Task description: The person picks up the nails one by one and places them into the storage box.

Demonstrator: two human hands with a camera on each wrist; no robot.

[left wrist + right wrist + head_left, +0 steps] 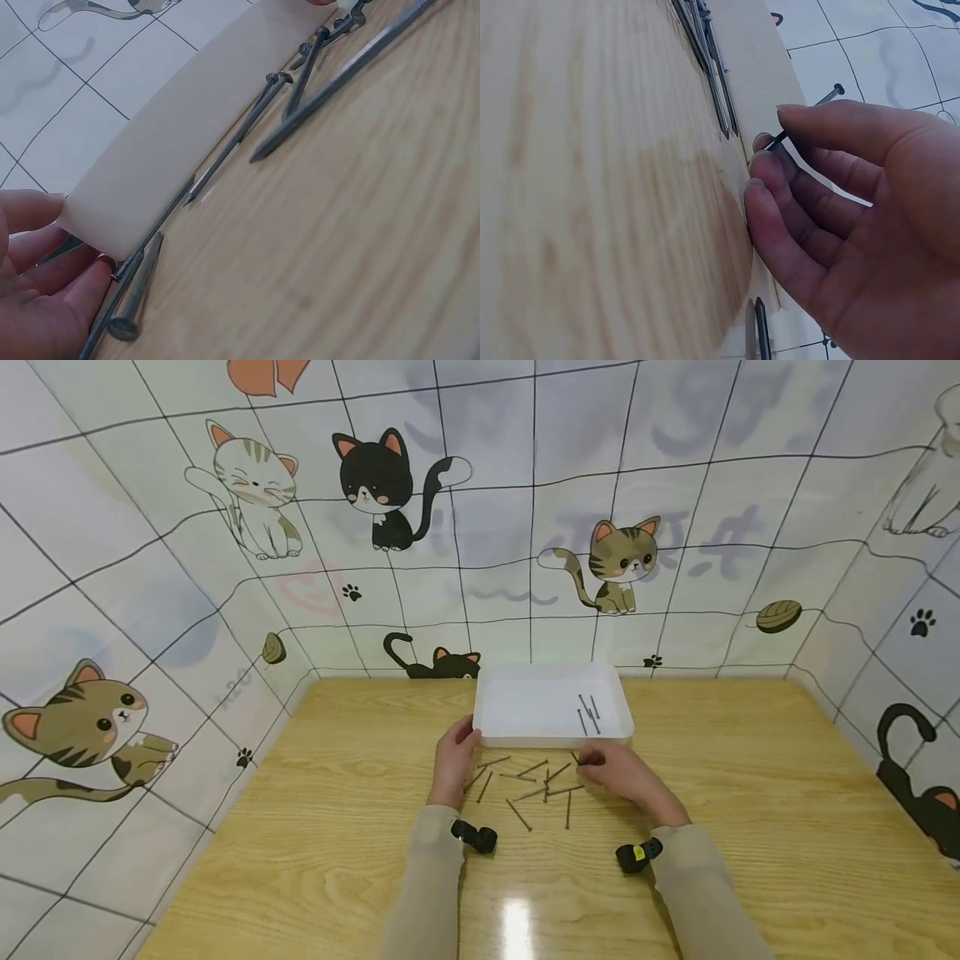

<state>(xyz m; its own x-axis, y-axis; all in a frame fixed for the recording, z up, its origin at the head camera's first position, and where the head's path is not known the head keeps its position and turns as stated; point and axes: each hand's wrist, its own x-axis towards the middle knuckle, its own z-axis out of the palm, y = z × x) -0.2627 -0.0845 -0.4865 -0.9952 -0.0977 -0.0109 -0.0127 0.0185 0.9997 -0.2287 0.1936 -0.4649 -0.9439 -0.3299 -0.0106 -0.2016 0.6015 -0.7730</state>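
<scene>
A white tray [525,742] stands on the wooden table, its front side facing me. My left hand [452,764] holds the tray's front left corner, thumb at the rim and fingers lower against the wall in the left wrist view. My right hand [622,774] is just in front of the tray's right side. Between thumb and fingertips it pinches a nail [834,93], whose head sticks up past the thumb. Several nails [519,815] lie scattered on the table between the hands. A few more nails [582,722] lie inside the tray, toward its right end.
The wooden table [315,860] reaches back to a wall [495,527] covered in cat drawings and grid lines. The tray's far side is close to that wall. A small black device [474,837] sits on the left wrist, and another black device [638,855] on the right.
</scene>
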